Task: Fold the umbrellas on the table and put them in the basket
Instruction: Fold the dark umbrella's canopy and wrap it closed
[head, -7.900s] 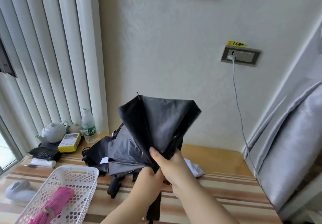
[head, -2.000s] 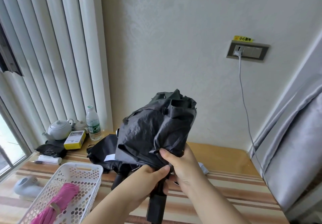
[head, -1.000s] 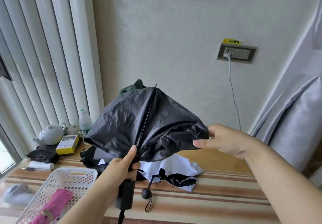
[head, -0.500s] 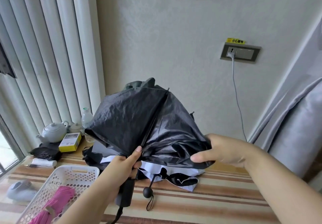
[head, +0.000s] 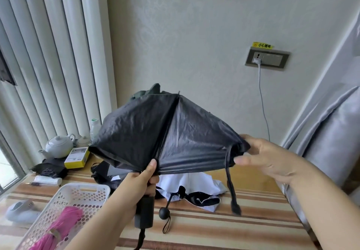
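The black umbrella (head: 167, 133) is held up in the air above the striped tabletop (head: 253, 228), its canopy half spread and sagging. The left hand (head: 144, 181) is wrapped round the shaft just above the black handle (head: 145, 214), thumb lying up against the canopy's lower edge — the handle juts out below the fist. The right hand (head: 263, 158) is out at the canopy's right rim, where its fingers (head: 251, 139) and thumb pinch the bunched cloth; the closing strap (head: 231, 187) dangles down from that spot. On the tabletop beneath lies a white and black umbrella (head: 194, 189), unfolded, with a round black knob on a cord. Another dark umbrella (head: 103, 174) lies behind the left hand. The white basket (head: 78, 191) sits at the near left, apart from both hands — a folded pink umbrella (head: 60, 228) lies inside it.
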Action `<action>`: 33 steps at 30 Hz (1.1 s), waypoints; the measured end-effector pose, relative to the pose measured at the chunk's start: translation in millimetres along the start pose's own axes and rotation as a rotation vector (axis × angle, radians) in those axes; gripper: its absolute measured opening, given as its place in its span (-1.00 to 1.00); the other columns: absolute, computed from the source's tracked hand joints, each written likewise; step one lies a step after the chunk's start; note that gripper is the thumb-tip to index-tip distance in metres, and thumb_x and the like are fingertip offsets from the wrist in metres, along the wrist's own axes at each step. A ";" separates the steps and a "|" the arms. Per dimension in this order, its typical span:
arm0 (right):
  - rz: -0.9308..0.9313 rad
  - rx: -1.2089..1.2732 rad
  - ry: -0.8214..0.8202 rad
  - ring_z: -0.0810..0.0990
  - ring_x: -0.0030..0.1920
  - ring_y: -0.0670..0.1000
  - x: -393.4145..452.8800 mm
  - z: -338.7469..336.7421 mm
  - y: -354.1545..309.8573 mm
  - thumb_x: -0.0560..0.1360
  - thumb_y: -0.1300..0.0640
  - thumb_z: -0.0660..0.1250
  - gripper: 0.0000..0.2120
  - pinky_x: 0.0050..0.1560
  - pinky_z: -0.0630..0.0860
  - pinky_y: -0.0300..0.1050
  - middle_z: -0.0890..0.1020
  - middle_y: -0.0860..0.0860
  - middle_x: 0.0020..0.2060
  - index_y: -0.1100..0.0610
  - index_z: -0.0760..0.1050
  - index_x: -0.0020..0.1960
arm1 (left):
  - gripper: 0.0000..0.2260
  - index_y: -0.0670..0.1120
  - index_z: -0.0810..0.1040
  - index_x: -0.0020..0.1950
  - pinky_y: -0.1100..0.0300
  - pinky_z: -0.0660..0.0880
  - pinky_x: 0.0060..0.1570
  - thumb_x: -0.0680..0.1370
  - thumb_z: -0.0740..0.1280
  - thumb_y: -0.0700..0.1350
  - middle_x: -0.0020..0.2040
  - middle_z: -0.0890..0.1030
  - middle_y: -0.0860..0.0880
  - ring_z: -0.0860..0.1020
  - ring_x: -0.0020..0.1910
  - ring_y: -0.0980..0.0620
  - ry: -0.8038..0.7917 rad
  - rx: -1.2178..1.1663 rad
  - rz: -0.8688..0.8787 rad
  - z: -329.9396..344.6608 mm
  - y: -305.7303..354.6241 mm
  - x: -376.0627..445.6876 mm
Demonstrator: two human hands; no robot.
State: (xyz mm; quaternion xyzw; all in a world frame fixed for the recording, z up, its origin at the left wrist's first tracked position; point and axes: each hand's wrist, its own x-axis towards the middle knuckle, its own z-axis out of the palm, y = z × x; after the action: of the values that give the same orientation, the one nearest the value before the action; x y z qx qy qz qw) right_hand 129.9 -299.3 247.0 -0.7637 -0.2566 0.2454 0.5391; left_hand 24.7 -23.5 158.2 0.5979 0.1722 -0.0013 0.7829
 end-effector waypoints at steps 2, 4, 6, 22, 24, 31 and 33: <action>0.028 0.286 0.177 0.63 0.11 0.06 2.5 0.6 11.4 0.04 -0.17 0.67 -0.30 0.32 0.40 0.26 0.66 0.07 0.09 0.13 0.57 0.06 | -0.70 -0.08 0.34 -0.28 0.20 0.11 -0.35 0.58 0.25 0.05 -0.42 0.32 0.03 0.14 -0.47 0.09 -0.015 -0.024 0.018 1.2 1.4 -1.4; 0.122 0.342 0.304 0.63 0.03 0.11 7.9 6.7 13.0 0.26 -0.31 0.44 -0.42 0.32 0.39 0.29 0.66 0.10 -0.02 0.14 0.55 0.03 | -0.69 -0.08 0.32 -0.28 0.21 0.12 -0.35 0.57 0.25 0.06 -0.42 0.32 0.02 0.14 -0.45 0.08 -0.031 0.006 0.017 0.6 1.4 -3.1; 0.224 0.265 0.310 0.60 0.09 0.16 18.4 6.5 7.0 0.36 -0.41 0.12 -0.28 0.27 0.42 0.17 0.64 0.18 0.02 0.17 0.57 0.12 | -0.69 -0.08 0.33 -0.27 0.22 0.14 -0.35 0.55 0.26 0.07 -0.41 0.34 0.01 0.14 -0.44 0.07 -0.057 0.045 -0.001 -0.4 0.2 -5.9; 0.287 -0.773 0.460 0.60 -0.22 0.01 61.9 5.5 -64.9 0.58 -0.20 0.16 -0.54 -0.16 0.52 -0.10 0.65 0.05 -0.19 0.20 0.54 -0.01 | -0.84 -0.16 0.34 -0.12 0.33 0.12 -0.53 0.61 0.21 -0.11 -0.44 0.33 -0.03 0.18 -0.54 0.12 -0.176 0.048 -0.070 9.3 -26.4 -17.9; 0.575 -0.685 0.277 0.58 -0.21 0.03 51.1 0.1 -56.8 0.59 -0.28 0.03 -0.40 -0.22 0.48 -0.16 0.64 0.10 -0.12 0.24 0.51 0.11 | -0.83 -0.16 0.36 -0.14 0.34 0.11 -0.54 0.62 0.20 -0.11 -0.44 0.33 -0.04 0.17 -0.53 0.11 -0.182 0.034 -0.068 9.1 -26.7 -18.0; 0.463 -0.429 0.134 0.45 -0.36 -0.05 38.4 4.9 -28.3 0.63 0.10 0.20 -0.80 -0.33 0.35 -0.23 0.54 0.04 -0.31 0.19 0.53 -0.04 | -0.81 -0.15 0.36 -0.15 0.31 0.06 -0.48 0.61 0.19 -0.09 -0.42 0.32 -0.04 0.18 -0.54 0.13 -0.217 -0.005 -0.113 12.9 -27.1 -16.6; 0.359 -0.501 0.226 0.44 -0.26 -0.03 43.6 5.3 -29.4 0.59 0.10 0.29 -0.86 -0.26 0.38 -0.19 0.56 0.05 -0.26 0.14 0.57 -0.06 | -0.83 -0.14 0.37 -0.14 0.31 0.09 -0.47 0.61 0.20 -0.11 -0.40 0.33 -0.04 0.22 -0.53 0.14 -0.255 0.019 -0.098 14.4 -26.8 -17.2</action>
State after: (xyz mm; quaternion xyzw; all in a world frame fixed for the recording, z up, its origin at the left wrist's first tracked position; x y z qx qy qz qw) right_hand 155.3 -258.6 269.0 -0.9280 -0.1090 0.1796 0.3078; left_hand 6.8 -48.1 141.1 0.5912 0.1002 -0.1171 0.7916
